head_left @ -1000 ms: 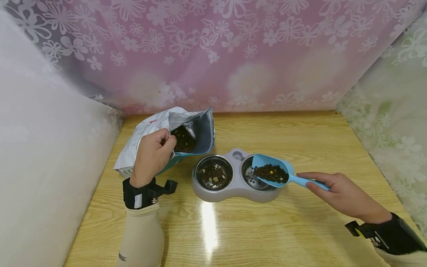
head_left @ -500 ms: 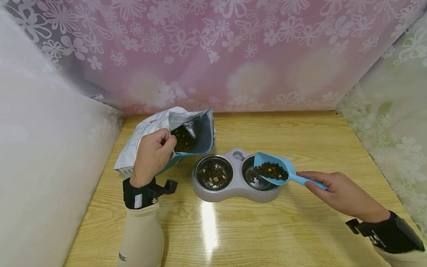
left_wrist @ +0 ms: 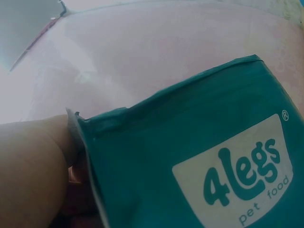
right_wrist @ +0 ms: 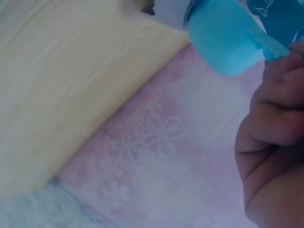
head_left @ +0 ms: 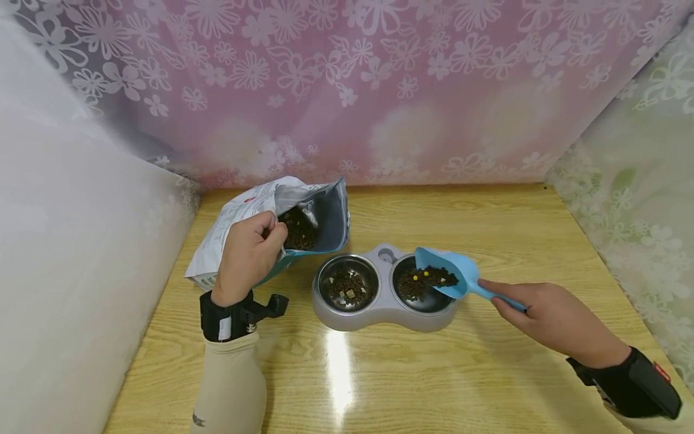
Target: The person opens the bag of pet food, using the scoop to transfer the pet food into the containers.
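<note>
In the head view my left hand [head_left: 249, 256] grips the edge of a pet food bag [head_left: 233, 220], which leans over with its mouth agape and brown kibble inside. The left wrist view shows the teal face of the bag [left_wrist: 142, 156], lettered "4Legs pet food". My right hand [head_left: 558, 319] holds a blue scoop [head_left: 461, 271] by its handle. Tilted over the right steel bowl of a grey double feeder [head_left: 385, 301], the scoop spills kibble [head_left: 414, 286] into it. Curled fingers of my right hand [right_wrist: 280, 128] wrap the scoop's handle in the right wrist view.
The feeder's left bowl [head_left: 347, 286] holds kibble with a few pale chunks. Everything stands on a wood-grain table [head_left: 434, 374]. Flowered pink cloth [head_left: 379, 120] hangs behind, with pale cloth walls at both sides.
The scoop has tipped further and shifted slightly; kibble has slid from it into the right bowl, where the pile has grown. My right wrist has rolled. The left hand and bag stay put.
</note>
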A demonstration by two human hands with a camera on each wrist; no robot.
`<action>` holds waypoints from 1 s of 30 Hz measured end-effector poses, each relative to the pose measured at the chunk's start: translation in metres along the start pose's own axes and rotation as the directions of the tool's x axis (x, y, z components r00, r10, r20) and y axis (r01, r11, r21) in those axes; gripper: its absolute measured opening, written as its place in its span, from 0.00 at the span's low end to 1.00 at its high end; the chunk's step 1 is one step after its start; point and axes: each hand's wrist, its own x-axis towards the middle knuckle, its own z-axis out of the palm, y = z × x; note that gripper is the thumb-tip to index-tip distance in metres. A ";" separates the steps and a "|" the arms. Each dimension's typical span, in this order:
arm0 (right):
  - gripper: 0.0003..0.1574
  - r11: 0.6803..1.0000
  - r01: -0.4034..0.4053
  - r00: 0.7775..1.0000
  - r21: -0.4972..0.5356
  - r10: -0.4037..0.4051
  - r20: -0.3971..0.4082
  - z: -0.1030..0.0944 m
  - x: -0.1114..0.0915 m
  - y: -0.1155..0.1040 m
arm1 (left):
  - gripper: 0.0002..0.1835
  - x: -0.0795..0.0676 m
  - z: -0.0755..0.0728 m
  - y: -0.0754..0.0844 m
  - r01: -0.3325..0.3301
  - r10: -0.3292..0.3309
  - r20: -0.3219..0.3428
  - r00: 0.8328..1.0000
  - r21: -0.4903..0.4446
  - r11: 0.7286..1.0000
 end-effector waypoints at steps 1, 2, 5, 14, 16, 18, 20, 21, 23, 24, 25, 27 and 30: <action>0.29 0.999 0.027 0.999 -0.038 -0.028 -0.025 0.000 0.000 0.001 | 0.21 0.000 0.000 0.000 0.000 0.000 0.000 1.000 -0.001 1.000; 0.30 0.995 0.056 0.997 -0.080 -0.060 -0.048 0.000 0.001 0.002 | 0.21 0.000 0.000 0.000 -0.001 0.001 -0.001 1.000 0.000 1.000; 0.29 0.974 0.135 0.981 -0.184 -0.158 -0.113 0.000 0.002 0.005 | 0.21 0.000 -0.001 0.000 -0.003 0.003 -0.002 1.000 -0.004 1.000; 0.29 0.936 0.203 0.953 -0.289 -0.257 -0.161 -0.006 0.005 0.008 | 0.21 0.000 -0.002 0.001 -0.016 0.016 -0.003 1.000 -0.004 1.000; 0.30 0.934 0.204 0.954 -0.293 -0.256 -0.154 -0.007 0.006 0.008 | 0.21 0.000 -0.002 0.001 -0.022 0.022 -0.003 1.000 -0.004 1.000; 0.30 0.932 0.211 0.955 -0.294 -0.261 -0.143 -0.008 0.006 0.008 | 0.21 0.000 -0.002 0.001 -0.030 0.030 -0.005 1.000 -0.001 1.000; 0.26 0.942 0.197 0.964 -0.272 -0.237 -0.120 -0.012 0.006 0.008 | 0.21 -0.001 -0.001 0.001 -0.034 0.034 -0.004 0.999 -0.001 0.999; 0.25 0.954 0.175 0.972 -0.243 -0.206 -0.110 -0.015 0.006 0.007 | 0.21 -0.001 -0.001 0.001 -0.035 0.035 -0.005 0.999 0.001 0.999; 0.27 0.990 0.067 0.993 -0.122 -0.079 -0.089 -0.022 0.005 0.007 | 0.21 -0.001 -0.001 0.001 -0.034 0.034 -0.003 0.999 0.001 0.999; 0.31 0.999 -0.005 0.997 -0.037 0.002 -0.083 -0.027 0.005 0.007 | 0.21 -0.001 -0.001 0.001 -0.032 0.032 -0.003 0.999 0.001 0.999; 0.34 0.995 -0.090 0.992 0.051 0.094 -0.086 -0.031 0.005 0.007 | 0.21 -0.001 -0.001 0.001 -0.030 0.030 -0.003 1.000 0.002 1.000; 0.34 0.946 -0.244 0.956 0.215 0.272 -0.111 -0.036 0.009 0.008 | 0.21 -0.001 -0.001 0.001 -0.027 0.027 -0.005 1.000 0.007 1.000; 0.29 0.859 -0.345 0.889 0.378 0.429 -0.163 -0.036 0.020 0.010 | 0.21 -0.001 -0.002 0.001 -0.030 0.030 -0.009 1.000 0.010 1.000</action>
